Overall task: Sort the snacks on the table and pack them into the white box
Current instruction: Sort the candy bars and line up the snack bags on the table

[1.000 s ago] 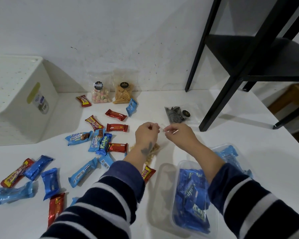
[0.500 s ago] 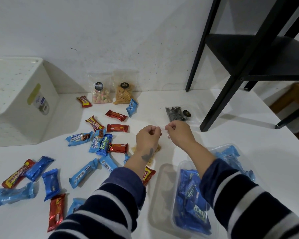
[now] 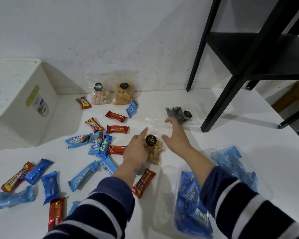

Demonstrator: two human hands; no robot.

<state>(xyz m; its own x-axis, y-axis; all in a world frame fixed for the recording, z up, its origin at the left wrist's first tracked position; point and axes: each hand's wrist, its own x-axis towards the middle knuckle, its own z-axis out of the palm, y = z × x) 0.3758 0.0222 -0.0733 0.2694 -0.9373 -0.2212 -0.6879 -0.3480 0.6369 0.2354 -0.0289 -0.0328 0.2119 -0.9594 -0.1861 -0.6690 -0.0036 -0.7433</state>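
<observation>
1. My left hand (image 3: 135, 149) lies on the left side of a clear bag of nuts (image 3: 154, 150) in the middle of the white table (image 3: 223, 140), index finger stretched out toward the far side. I cannot tell whether the other fingers are pinching the bag or only resting against it.
2. My right hand (image 3: 177, 135) hangs just right of the same bag, fingers spread apart, holding nothing; its fingertips are at the crinkled empty top of the plastic.
3. The white box (image 3: 19, 107) sits at the far left against the wall, a label on the side facing me.
4. Loose bars and packets in blue and red wrappers lie scattered between the box and my hands, among them a blue Kalpa packet (image 3: 104, 146) and a red beng-beng bar (image 3: 144, 183) just near of my left wrist.
5. At the far edge stand a bag of pastel sweets (image 3: 100, 94) and a bag of golden sticks (image 3: 123, 94), side by side.
6. A bag of dark snacks (image 3: 179, 114) lies just beyond my right hand, near the black shelf leg (image 3: 219, 107).
7. Two clear tubs (image 3: 193, 200) of blue packets sit near right, under my right sleeve.
</observation>
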